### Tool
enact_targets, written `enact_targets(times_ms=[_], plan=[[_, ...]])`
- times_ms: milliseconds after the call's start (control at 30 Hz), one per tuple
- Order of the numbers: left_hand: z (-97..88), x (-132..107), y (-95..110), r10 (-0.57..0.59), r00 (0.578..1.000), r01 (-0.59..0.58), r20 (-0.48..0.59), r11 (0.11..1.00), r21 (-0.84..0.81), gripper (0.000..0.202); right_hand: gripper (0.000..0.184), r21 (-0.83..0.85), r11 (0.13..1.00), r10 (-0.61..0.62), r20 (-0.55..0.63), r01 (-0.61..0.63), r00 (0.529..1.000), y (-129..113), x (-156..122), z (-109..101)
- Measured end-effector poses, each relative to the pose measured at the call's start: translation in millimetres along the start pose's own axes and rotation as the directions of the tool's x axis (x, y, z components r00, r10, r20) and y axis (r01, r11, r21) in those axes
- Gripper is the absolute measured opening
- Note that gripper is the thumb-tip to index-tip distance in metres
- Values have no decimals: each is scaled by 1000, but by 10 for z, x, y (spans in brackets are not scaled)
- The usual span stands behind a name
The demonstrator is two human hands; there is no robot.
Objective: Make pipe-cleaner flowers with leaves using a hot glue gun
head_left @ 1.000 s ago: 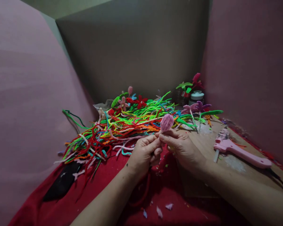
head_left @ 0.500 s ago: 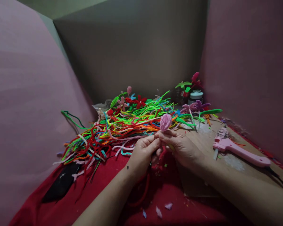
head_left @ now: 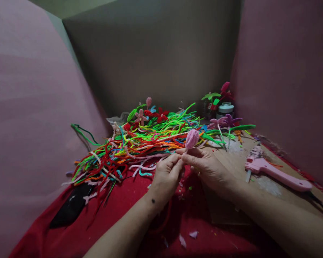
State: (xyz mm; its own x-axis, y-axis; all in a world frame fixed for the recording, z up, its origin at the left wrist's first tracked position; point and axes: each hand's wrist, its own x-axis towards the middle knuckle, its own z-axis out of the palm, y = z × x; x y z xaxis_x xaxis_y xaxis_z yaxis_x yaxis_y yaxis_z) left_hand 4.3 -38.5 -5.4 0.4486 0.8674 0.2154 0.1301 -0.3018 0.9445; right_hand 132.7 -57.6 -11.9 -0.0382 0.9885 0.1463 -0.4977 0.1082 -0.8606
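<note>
A pink pipe-cleaner bud (head_left: pixel 191 138) stands upright above my two hands, at the middle of the view. My right hand (head_left: pixel 207 167) pinches its stem just under the bud. My left hand (head_left: pixel 167 175) is closed beside it, fingertips pressed to the same stem. A red pipe cleaner (head_left: pixel 164 218) hangs down below my hands over the red cloth (head_left: pixel 118 215). The stem itself is mostly hidden by my fingers.
A big heap of coloured pipe cleaners (head_left: pixel 140 143) lies behind my hands. Finished pipe-cleaner flowers (head_left: pixel 223 122) and a small jar (head_left: pixel 225 108) stand at the back right. A pink glue gun (head_left: pixel 274 175) rests on brown cardboard (head_left: pixel 237 161) to the right. Walls close in on three sides.
Both hands have stayed together on the stem, shifting only slightly. The bud sits a little more to the right than before.
</note>
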Motion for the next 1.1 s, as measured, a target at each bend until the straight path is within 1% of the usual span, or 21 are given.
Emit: enact_targets(times_ms=[100, 200, 267, 367, 433, 500, 600, 667, 733, 867, 933, 1033, 1100], plan=[[-15, -2, 63, -73, 997, 77, 26, 985, -153, 30, 17, -41, 999, -1, 49, 3, 999, -43, -12, 0], [-41, 7, 76, -105, 990, 130, 99, 946, -297, 30, 13, -105, 994, -21, 60, 27, 998, -44, 10, -51], [-58, 14, 64, -114, 978, 178, 174, 896, -408, 26, 13, -132, 991, -24, 66, 33, 998, -25, 41, -108], [-75, 22, 39, -111, 954, 255, 280, 795, -551, 20, 16, -126, 992, 17, 96, -4, 995, 4, 82, -183], [-84, 24, 21, -109, 934, 309, 341, 727, -613, 18, 18, -116, 993, 50, 134, -35, 990, 11, 92, -202], [-93, 26, -2, -100, 908, 365, 406, 662, -655, 17, 17, -90, 995, 54, 177, -38, 983, 14, 91, -194], [-109, 30, -42, -73, 869, 435, 489, 580, -689, 17, 9, -25, 1000, 7, 222, -2, 975, 32, 81, -162], [-122, 35, -61, -67, 856, 459, 512, 555, -694, 17, 5, -5, 1000, -27, 210, 29, 977, 48, 75, -145], [-133, 40, -63, -74, 855, 461, 513, 559, -689, 17, 4, -13, 999, -50, 178, 53, 983, 55, 67, -133], [-132, 41, -32, -116, 863, 454, 491, 605, -654, 17, 5, -60, 996, -65, 114, 72, 991, 39, 42, -108], [-118, 41, -18, -149, 882, 430, 447, 641, -635, 18, 6, -73, 996, -55, 80, 61, 995, 40, 40, -101], [-100, 52, -16, -162, 918, 358, 361, 730, -583, 24, 6, -32, 998, -44, 36, 45, 998, 59, 61, -109], [-108, 68, -16, -167, 927, 334, 336, 777, -533, 28, 6, 11, 999, -40, -4, 40, 999, 58, 89, -129]])
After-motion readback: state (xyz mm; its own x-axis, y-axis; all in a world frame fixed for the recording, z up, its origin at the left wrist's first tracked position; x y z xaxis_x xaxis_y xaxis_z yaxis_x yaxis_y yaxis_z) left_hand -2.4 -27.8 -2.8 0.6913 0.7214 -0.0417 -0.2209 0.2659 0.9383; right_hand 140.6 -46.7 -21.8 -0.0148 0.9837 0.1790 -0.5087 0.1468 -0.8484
